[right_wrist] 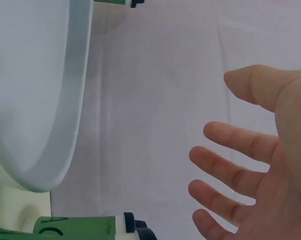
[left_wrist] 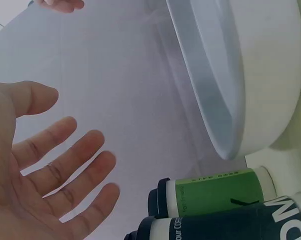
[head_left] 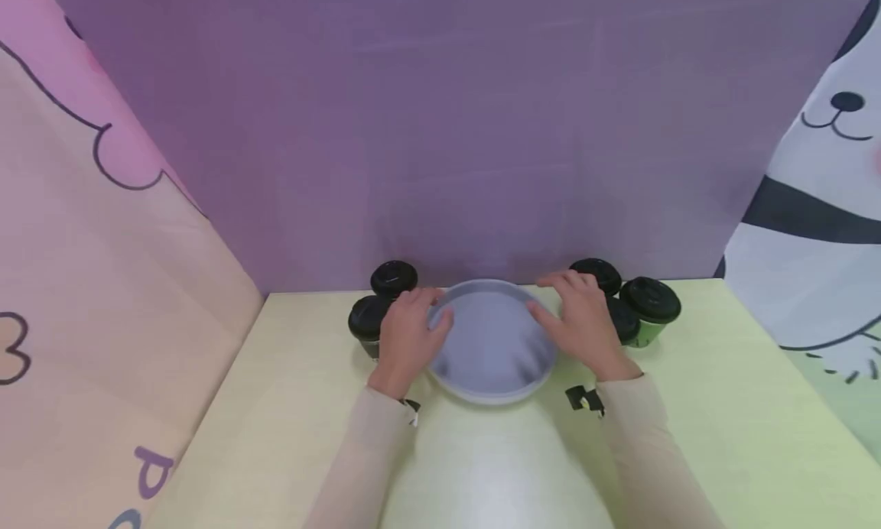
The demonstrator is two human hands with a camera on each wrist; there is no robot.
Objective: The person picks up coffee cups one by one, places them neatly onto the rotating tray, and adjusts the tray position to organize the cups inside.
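A round, pale, shallow basin [head_left: 492,338] stands on the table between my two hands. My left hand [head_left: 409,326] hovers by its left rim, fingers spread and holding nothing. On the opposite side, my right hand [head_left: 581,322] is held over the right rim, also with spread fingers and nothing in it. In the left wrist view, the basin's white outer wall [left_wrist: 273,75] is apart from my left hand [left_wrist: 60,175]. The right wrist view likewise shows a gap between my right hand [right_wrist: 255,165] and the basin's rim [right_wrist: 75,100].
Two black-lidded paper cups [head_left: 368,319] stand left of the basin, one a green cup [left_wrist: 218,192], the other a dark cup [left_wrist: 235,222]. Three more lidded cups [head_left: 650,303] cluster at the right, partly behind my right hand. A purple cloth wall [head_left: 440,131] rises at the back.
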